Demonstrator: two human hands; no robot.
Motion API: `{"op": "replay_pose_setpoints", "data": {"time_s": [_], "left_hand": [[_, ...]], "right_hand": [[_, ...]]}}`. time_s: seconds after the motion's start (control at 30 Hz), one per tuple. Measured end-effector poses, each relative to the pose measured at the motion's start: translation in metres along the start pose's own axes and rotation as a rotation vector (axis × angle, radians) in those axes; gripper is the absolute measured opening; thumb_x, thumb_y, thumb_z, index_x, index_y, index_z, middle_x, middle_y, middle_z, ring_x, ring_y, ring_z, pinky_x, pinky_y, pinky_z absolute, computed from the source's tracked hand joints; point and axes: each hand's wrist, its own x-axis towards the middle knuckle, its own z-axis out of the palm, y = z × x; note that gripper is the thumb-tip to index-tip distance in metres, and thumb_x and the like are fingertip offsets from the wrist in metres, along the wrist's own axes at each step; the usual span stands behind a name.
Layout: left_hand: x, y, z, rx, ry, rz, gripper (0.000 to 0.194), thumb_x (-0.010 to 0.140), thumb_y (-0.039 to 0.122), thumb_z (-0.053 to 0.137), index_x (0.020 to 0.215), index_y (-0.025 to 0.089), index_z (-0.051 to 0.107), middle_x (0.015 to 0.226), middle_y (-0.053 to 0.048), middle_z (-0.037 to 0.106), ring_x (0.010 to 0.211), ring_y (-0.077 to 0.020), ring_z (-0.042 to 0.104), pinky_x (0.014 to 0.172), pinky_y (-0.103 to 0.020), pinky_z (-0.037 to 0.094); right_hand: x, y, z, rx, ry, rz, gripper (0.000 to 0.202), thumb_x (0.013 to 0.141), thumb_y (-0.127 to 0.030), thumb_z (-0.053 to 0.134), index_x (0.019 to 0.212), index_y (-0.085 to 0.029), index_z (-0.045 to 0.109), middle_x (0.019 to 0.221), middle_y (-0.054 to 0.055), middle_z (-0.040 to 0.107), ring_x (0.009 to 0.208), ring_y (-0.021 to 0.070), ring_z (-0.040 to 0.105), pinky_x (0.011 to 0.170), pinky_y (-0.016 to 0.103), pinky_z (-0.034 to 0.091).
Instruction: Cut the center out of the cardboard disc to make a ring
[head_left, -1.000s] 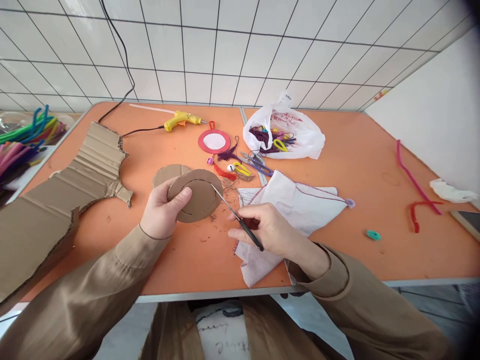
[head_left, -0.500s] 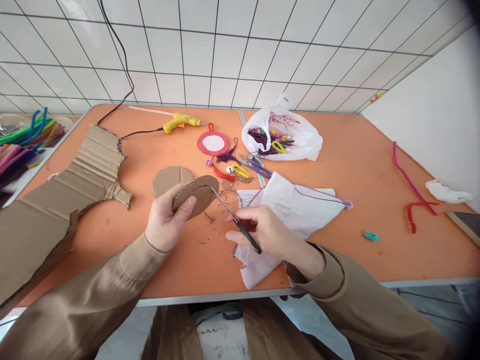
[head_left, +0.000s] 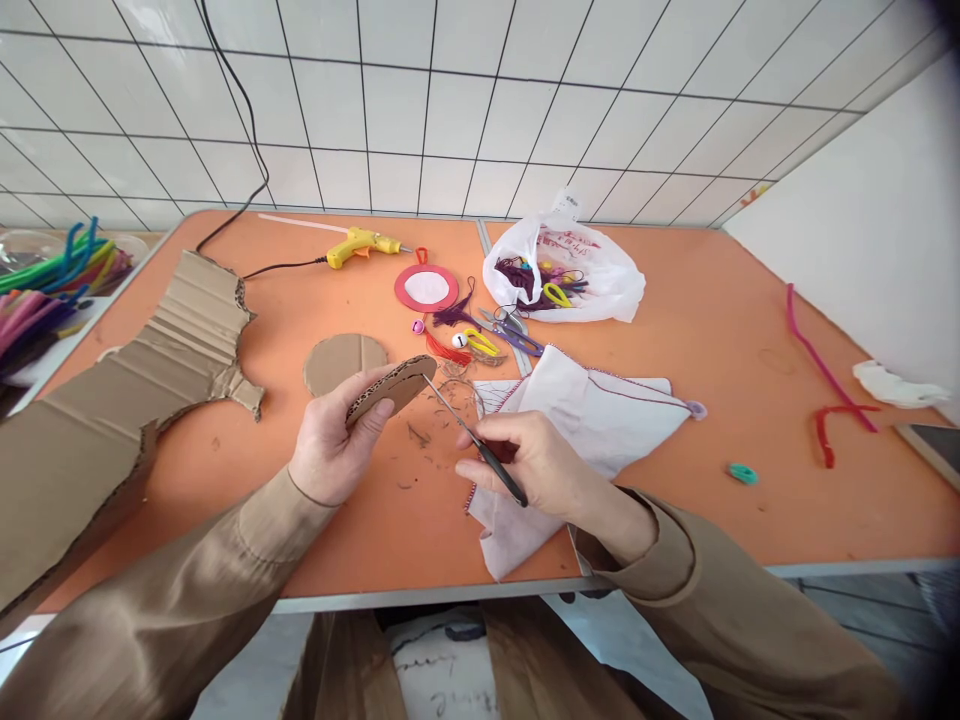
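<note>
My left hand [head_left: 334,440] is closed on a round cardboard disc [head_left: 401,390], thumb on its near face, the disc tilted up above the table. A curved dark line runs across that face. My right hand [head_left: 529,460] grips black-handled scissors [head_left: 491,465], fingers through the handle. Their metal tip meets the disc near its right edge; how deep it goes I cannot tell. Behind my left hand a second cardboard disc [head_left: 334,362] lies flat. White cloth [head_left: 592,400] with dark red stitching spreads under and beyond my right hand.
A large cut cardboard sheet [head_left: 97,430] covers the table's left side. At the back lie a yellow glue gun [head_left: 360,245], a red-rimmed round piece [head_left: 426,288], purple-handled scissors [head_left: 517,335] and a white plastic bag [head_left: 600,275]. Pipe cleaners [head_left: 829,355] lie on the right.
The disc has tipped so that its face shows narrower and its edge more. My right hand and the scissors have shifted very slightly; the tip stays at the disc.
</note>
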Motion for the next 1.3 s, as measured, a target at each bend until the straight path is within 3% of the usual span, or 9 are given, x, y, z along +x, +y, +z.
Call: {"op": "replay_pose_setpoints", "data": {"time_s": [0.2, 0.47, 1.07, 1.2, 1.3], "left_hand": [[0.0, 0.001, 0.0, -0.048, -0.004, -0.064, 0.031, 0.087, 0.035, 0.058, 0.111, 0.018, 0.069, 0.097, -0.005, 0.076, 0.086, -0.0227, 0.07, 0.077, -0.032, 0.055], [0.004, 0.004, -0.002, -0.138, 0.0, -0.161, 0.031, 0.083, 0.039, 0.06, 0.102, 0.014, 0.068, 0.091, -0.007, 0.075, 0.084, -0.0238, 0.068, 0.075, -0.033, 0.054], [0.001, 0.003, -0.003, -0.067, -0.051, -0.073, 0.031, 0.087, 0.035, 0.058, 0.112, 0.018, 0.069, 0.096, -0.005, 0.076, 0.085, -0.0226, 0.07, 0.074, -0.031, 0.054], [0.003, 0.001, -0.003, -0.176, 0.003, -0.155, 0.031, 0.084, 0.039, 0.063, 0.105, 0.018, 0.071, 0.093, -0.005, 0.075, 0.085, -0.0243, 0.069, 0.073, -0.032, 0.054], [0.004, -0.006, -0.002, -0.31, 0.027, -0.219, 0.031, 0.082, 0.041, 0.066, 0.1, 0.018, 0.072, 0.089, -0.005, 0.074, 0.082, -0.0236, 0.066, 0.07, -0.032, 0.052]], "right_hand": [[-0.002, 0.004, 0.001, -0.054, 0.039, -0.042, 0.023, 0.077, -0.034, 0.068, 0.069, -0.014, 0.059, 0.057, -0.006, 0.032, 0.055, 0.0089, 0.029, 0.051, 0.023, 0.029], [0.001, 0.001, 0.001, -0.053, -0.011, 0.037, 0.024, 0.072, -0.035, 0.073, 0.07, -0.014, 0.062, 0.058, -0.005, 0.039, 0.057, 0.0103, 0.036, 0.05, 0.023, 0.031], [-0.002, 0.0, 0.003, -0.063, 0.069, -0.094, 0.018, 0.076, -0.026, 0.064, 0.064, -0.015, 0.056, 0.054, -0.006, 0.037, 0.051, 0.0083, 0.032, 0.048, 0.022, 0.028], [0.0, 0.001, 0.002, -0.075, 0.055, -0.086, 0.016, 0.077, -0.026, 0.065, 0.067, -0.015, 0.058, 0.054, -0.007, 0.034, 0.052, 0.0081, 0.031, 0.049, 0.022, 0.029], [0.0, 0.0, -0.001, -0.053, -0.01, 0.0, 0.015, 0.074, -0.028, 0.069, 0.074, -0.014, 0.062, 0.055, -0.006, 0.039, 0.052, 0.0085, 0.035, 0.049, 0.022, 0.032]]}}
